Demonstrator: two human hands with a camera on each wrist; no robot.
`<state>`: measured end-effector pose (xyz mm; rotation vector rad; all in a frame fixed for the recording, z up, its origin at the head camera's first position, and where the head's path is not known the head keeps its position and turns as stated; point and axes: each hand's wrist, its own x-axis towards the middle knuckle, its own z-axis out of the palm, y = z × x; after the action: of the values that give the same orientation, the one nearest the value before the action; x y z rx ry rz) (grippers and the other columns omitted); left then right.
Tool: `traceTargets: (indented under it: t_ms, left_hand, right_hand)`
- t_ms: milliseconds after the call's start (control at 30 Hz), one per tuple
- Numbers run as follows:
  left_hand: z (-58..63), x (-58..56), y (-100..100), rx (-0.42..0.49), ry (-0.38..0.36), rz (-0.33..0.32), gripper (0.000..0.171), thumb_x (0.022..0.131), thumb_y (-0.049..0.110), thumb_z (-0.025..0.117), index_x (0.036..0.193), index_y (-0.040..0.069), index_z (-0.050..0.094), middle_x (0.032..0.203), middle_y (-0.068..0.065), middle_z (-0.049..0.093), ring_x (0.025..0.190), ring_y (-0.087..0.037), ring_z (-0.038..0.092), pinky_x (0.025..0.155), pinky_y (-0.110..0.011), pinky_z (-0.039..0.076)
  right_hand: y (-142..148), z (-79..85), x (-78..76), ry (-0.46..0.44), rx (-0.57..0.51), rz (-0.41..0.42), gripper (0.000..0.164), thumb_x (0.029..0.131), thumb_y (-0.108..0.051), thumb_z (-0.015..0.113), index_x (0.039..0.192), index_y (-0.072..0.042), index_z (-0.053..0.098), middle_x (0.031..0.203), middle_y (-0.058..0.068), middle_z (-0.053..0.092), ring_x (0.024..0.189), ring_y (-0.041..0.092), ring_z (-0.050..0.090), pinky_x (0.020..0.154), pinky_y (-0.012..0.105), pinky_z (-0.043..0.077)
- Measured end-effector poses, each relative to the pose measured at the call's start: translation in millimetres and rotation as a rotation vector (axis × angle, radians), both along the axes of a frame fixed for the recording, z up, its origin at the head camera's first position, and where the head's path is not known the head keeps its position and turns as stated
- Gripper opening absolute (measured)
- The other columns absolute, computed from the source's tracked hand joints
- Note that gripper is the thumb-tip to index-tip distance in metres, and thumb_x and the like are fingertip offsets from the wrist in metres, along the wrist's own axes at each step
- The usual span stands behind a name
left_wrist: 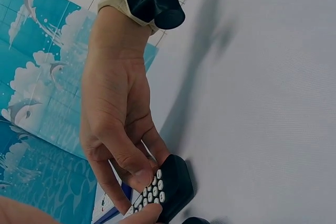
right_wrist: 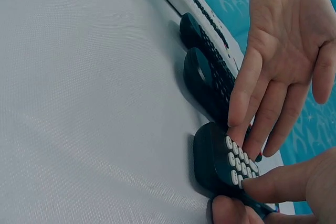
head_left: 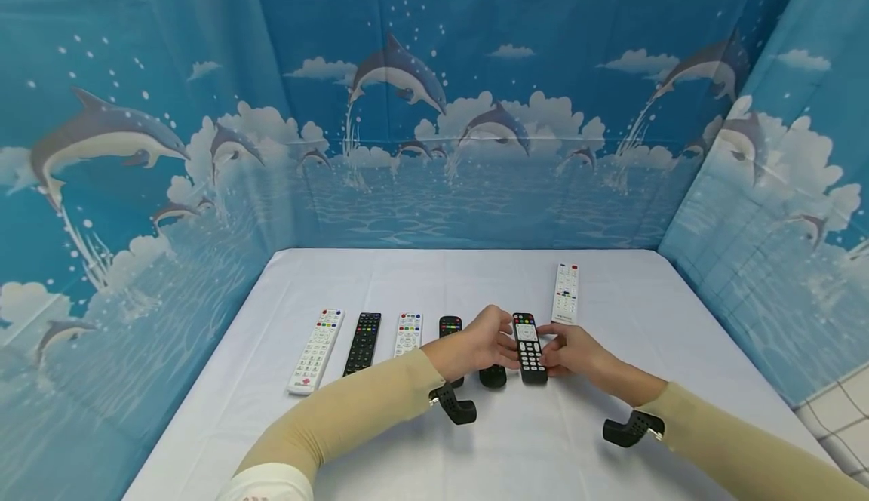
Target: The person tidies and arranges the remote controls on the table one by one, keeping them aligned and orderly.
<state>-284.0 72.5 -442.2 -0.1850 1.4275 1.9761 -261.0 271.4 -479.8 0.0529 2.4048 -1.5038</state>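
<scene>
A black remote control (head_left: 528, 348) with white keys lies between my two hands at the right of a row of remotes. My right hand (head_left: 575, 354) pinches it along its right edge; in the right wrist view the thumb is over the white keys of the black remote (right_wrist: 231, 156), other fingers lower at its side. On the opposite side, my left hand (head_left: 482, 342) has loosely extended fingers along the left edge, seen palm-on as the left hand (right_wrist: 286, 51). Partly hidden under the left hand is another black remote (head_left: 492, 377).
Left of my hands are a white remote (head_left: 317, 351), a black remote (head_left: 363, 342), a second white remote (head_left: 409, 330) and a slim black remote (head_left: 450, 325). Farther back, another white remote (head_left: 566, 290) lies on the white tablecloth (head_left: 462, 278). Dolphin-print curtains (head_left: 407, 192) surround the table.
</scene>
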Motion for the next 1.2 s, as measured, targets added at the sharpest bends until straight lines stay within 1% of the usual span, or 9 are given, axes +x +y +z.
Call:
traceTargets:
  t_ms: [133,400,533,667,800,900,1033,1133,1200]
  left_hand:
    - [-0.9,1.8,0,-0.001,-0.002,-0.002,0.059,0.1,0.019,0.043,0.144,-0.019,0.032,0.132,-0.044,0.043,0.125,-0.057,0.043,0.102,-0.067,0.04]
    - [0.7,1.2,2,-0.02,0.015,-0.01,0.058,0.1,0.019,0.044,0.143,-0.019,0.034,0.131,-0.045,0.044,0.126,-0.057,0.043,0.105,-0.066,0.038]
    - [4.1,2.8,0,-0.031,0.042,-0.018,0.058,0.099,0.017,0.046,0.143,-0.018,0.034,0.132,-0.045,0.044,0.13,-0.056,0.04,0.11,-0.062,0.035]
    - [8.6,8.2,-4,-0.055,0.094,-0.01,0.056,0.098,0.014,0.048,0.142,-0.018,0.037,0.134,-0.043,0.044,0.133,-0.053,0.04,0.111,-0.057,0.036]
    - [16.6,11.6,-7,-0.112,0.184,-0.004,0.054,0.095,0.012,0.05,0.142,-0.014,0.04,0.133,-0.037,0.049,0.129,-0.047,0.047,0.112,-0.051,0.038]
    - [24.6,8.8,-5,-0.141,0.25,-0.014,0.052,0.096,0.012,0.05,0.143,-0.01,0.043,0.135,-0.032,0.051,0.131,-0.043,0.047,0.113,-0.046,0.037]
    - [32.1,-1.1,3,-0.153,0.337,-0.04,0.047,0.099,0.013,0.052,0.143,-0.003,0.05,0.139,-0.021,0.053,0.132,-0.036,0.048,0.115,-0.044,0.035]
    - [33.0,-11.1,10,-0.164,0.395,-0.04,0.045,0.098,0.013,0.053,0.142,0.005,0.055,0.138,-0.013,0.055,0.125,-0.031,0.052,0.113,-0.047,0.036]
    - [32.1,-17.9,14,-0.173,0.414,-0.02,0.044,0.097,0.013,0.054,0.141,0.008,0.058,0.134,-0.01,0.057,0.117,-0.029,0.054,0.111,-0.05,0.038]
  right_hand:
    - [1,-2.6,1.4,0.001,0.007,0.001,0.068,0.085,0.008,0.07,0.145,0.009,0.04,0.095,0.017,0.06,0.081,0.021,0.065,0.07,0.039,0.061]
    - [1,-0.6,4.5,0.014,0.004,0.002,0.067,0.084,0.009,0.068,0.145,0.01,0.04,0.096,0.017,0.06,0.083,0.022,0.064,0.071,0.039,0.061]
    - [0,0.1,4.7,0.008,0.008,-0.017,0.065,0.084,0.009,0.066,0.145,0.008,0.041,0.096,0.017,0.061,0.084,0.023,0.066,0.071,0.039,0.061]
    - [1,4.6,5.8,0.01,0.026,-0.026,0.064,0.086,0.005,0.066,0.145,0.007,0.041,0.098,0.017,0.062,0.081,0.024,0.067,0.07,0.039,0.061]
    - [3,15.6,4.1,0.028,0.027,-0.03,0.061,0.091,-0.002,0.066,0.147,0.006,0.042,0.102,0.018,0.06,0.082,0.025,0.066,0.071,0.039,0.062]
    - [7,28.4,0.3,0.051,0.015,-0.044,0.055,0.095,-0.006,0.064,0.146,0.005,0.045,0.107,0.023,0.06,0.087,0.029,0.067,0.074,0.041,0.061]
    - [13,48.9,-6.9,0.099,0.032,-0.044,0.048,0.098,-0.01,0.06,0.143,0.004,0.05,0.12,0.027,0.06,0.1,0.033,0.065,0.082,0.043,0.06]
    - [20,62.5,-14.4,0.125,0.055,-0.043,0.046,0.101,-0.014,0.056,0.144,0.002,0.05,0.128,0.027,0.058,0.112,0.036,0.061,0.09,0.044,0.057]
    - [23,69.6,-19.4,0.133,0.058,-0.049,0.046,0.102,-0.016,0.055,0.145,0.0,0.049,0.133,0.027,0.056,0.118,0.038,0.058,0.094,0.046,0.054]
